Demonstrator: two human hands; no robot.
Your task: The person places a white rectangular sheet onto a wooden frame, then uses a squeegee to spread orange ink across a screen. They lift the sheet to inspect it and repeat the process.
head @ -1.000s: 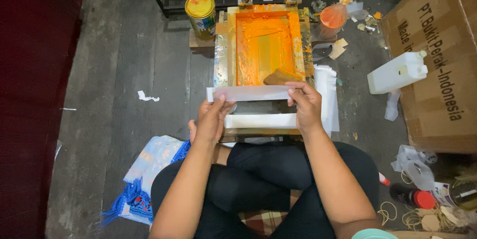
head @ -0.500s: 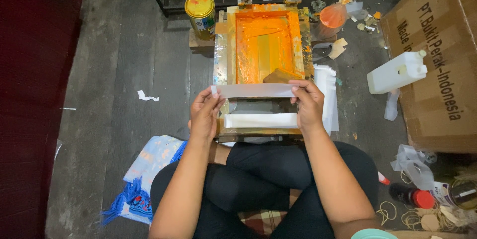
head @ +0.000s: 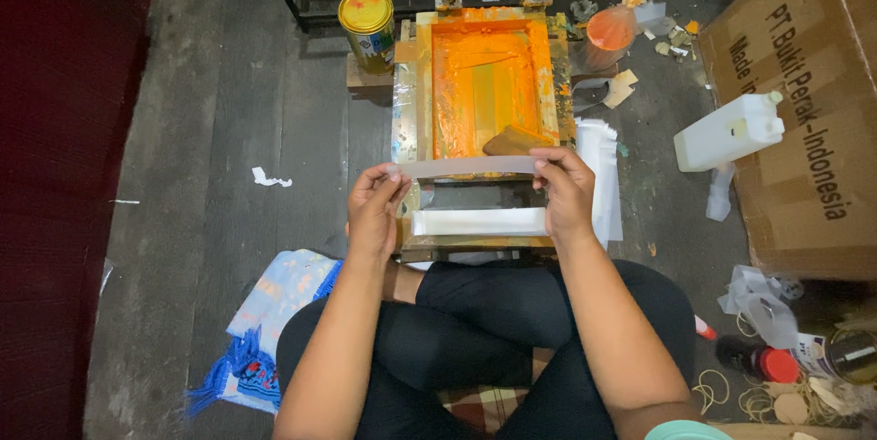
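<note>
**A thin sheet held over wet orange ink**

Taking the wooden printing frame (head: pixel 484 84) as the landmark: well to its left the floor is dark worn planks with a scrap of white paper (head: pixel 270 178). At the frame's upper-left corner stands a round yellow-lidded tin (head: pixel 366 20).

The left hand (head: pixel 375 207), just below the frame's near-left corner, pinches one end of a pale, translucent strip (head: pixel 466 166), fingers closed on its edge. The strip spans the frame's near edge, flat and slightly bowed, looking like thin film or paper. The right hand (head: pixel 565 189) grips the other end the same way, thumb on top.

The frame's mesh is coated in glossy orange ink, and a brown wooden squeegee (head: pixel 516 140) lies at its near-right corner. Just below the frame lies a stack of white strips (head: pixel 480 221); more white sheets (head: pixel 603 175) sit along its right side.

Risks, as I judge them: the limp strip could sag and touch the inked frame edge, smearing it; stained fingers could mark it; uneven pulling could crease it or set it down crooked.

Right of the frame sit an orange-stained cup (head: pixel 610 31), a white plastic jug (head: pixel 729 129) and a cardboard box (head: pixel 804 111).
</note>
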